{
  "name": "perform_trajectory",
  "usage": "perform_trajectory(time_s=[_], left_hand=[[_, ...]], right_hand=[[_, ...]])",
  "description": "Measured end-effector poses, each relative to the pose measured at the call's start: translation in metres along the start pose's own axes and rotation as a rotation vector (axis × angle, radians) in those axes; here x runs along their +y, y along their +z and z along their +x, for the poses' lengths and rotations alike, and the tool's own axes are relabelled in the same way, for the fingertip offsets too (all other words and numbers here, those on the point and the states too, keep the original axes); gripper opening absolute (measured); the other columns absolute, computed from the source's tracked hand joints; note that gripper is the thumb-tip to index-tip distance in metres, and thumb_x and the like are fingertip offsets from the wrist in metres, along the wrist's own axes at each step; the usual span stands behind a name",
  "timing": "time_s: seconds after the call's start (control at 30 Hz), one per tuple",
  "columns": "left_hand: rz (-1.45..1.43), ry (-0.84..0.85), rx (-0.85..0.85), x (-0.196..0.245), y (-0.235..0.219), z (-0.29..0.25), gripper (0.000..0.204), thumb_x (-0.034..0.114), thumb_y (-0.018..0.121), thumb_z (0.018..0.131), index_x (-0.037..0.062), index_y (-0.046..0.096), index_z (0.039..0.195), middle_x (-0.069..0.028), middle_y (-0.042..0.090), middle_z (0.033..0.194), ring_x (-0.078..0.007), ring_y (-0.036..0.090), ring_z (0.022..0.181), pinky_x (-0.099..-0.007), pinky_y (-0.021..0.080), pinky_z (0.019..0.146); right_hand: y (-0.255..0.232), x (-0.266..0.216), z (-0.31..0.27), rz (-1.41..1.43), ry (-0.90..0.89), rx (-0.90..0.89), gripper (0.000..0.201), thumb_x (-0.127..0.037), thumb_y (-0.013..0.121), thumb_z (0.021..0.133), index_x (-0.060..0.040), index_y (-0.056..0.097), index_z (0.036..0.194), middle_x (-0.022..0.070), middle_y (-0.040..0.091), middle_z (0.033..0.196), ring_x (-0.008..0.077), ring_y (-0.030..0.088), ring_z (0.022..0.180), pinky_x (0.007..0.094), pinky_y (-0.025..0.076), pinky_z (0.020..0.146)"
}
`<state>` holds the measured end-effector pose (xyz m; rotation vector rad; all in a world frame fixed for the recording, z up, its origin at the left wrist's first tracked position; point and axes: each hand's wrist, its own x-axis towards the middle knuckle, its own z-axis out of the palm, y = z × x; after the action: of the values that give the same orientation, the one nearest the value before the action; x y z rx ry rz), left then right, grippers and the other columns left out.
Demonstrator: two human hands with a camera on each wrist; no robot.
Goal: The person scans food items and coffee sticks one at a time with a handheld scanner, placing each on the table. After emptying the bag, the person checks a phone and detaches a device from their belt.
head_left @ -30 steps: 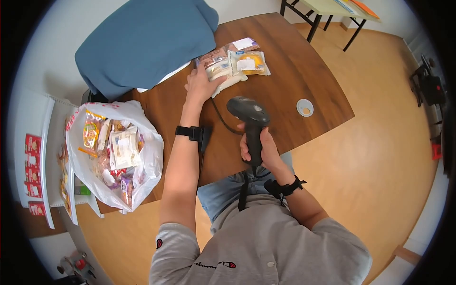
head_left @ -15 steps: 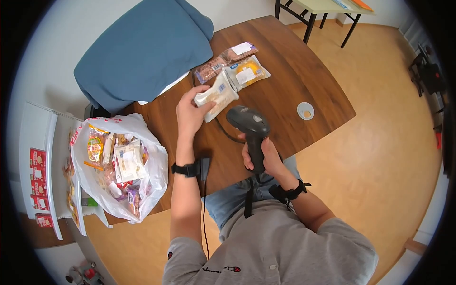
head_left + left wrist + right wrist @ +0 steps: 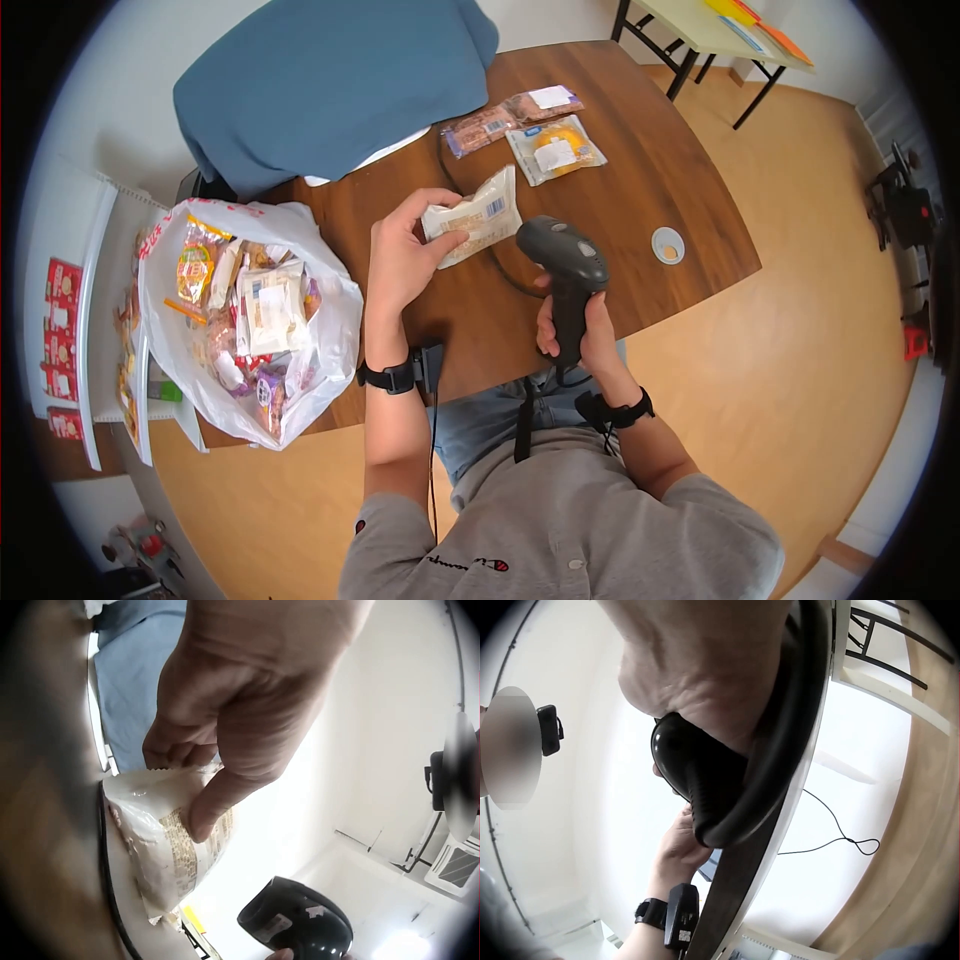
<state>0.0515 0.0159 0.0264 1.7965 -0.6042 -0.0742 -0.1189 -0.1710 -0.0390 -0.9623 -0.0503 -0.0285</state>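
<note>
In the head view my left hand (image 3: pixel 400 255) pinches the near end of a white food packet (image 3: pixel 480 220), thumb on its front, with a barcode showing. The left wrist view shows the thumb across the same packet (image 3: pixel 169 832). My right hand (image 3: pixel 590 335) grips a black handheld scanner (image 3: pixel 565 260) by its handle, its head beside the packet's right end; whether they touch I cannot tell. On the table behind lie a packet with a yellow round item (image 3: pixel 557 150) and a reddish-brown double packet (image 3: pixel 482 130).
A white plastic bag (image 3: pixel 325 300) full of packaged food stands at the left, beside shelves with red boxes (image 3: pixel 62 330). Blue cloth (image 3: pixel 330 90) covers something at the back left. A small round cup (image 3: pixel 668 246) sits near the table's right edge. The scanner's cable runs across the wood.
The left hand has taken the white packet away from the other packets and brought it nearer, beside the scanner's head. The right hand keeps its grip on the scanner.
</note>
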Motion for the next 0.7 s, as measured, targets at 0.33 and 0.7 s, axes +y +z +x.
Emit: perform_trajectory(time_s=[0.33, 0.7], left_hand=[[-0.066, 0.210, 1.001, 0.027, -0.119, -0.067, 0.038, -0.002, 0.074, 0.082, -0.0013, 0.057, 0.117, -0.0145, 0.067, 0.107, -0.0203, 0.066, 0.093, -0.0299, 0.056, 0.080], [0.528, 0.063, 1.003, -0.010, -0.151, -0.079, 0.048, 0.012, 0.071, 0.089, -0.0016, 0.053, 0.130, -0.0152, 0.058, 0.126, -0.0247, 0.058, 0.114, -0.0354, 0.050, 0.094]], right_hand=[[0.001, -0.001, 0.001, -0.006, -0.011, 0.003, 0.085, -0.074, 0.035, 0.091, -0.0012, 0.041, 0.134, 0.0070, 0.053, 0.070, 0.0133, 0.049, 0.049, 0.0285, 0.044, 0.052], [-0.005, 0.004, 0.001, 0.026, -0.041, -0.048, 0.079, -0.068, 0.029, 0.096, -0.0009, 0.044, 0.136, 0.0071, 0.055, 0.071, 0.0110, 0.052, 0.055, 0.0246, 0.044, 0.056]])
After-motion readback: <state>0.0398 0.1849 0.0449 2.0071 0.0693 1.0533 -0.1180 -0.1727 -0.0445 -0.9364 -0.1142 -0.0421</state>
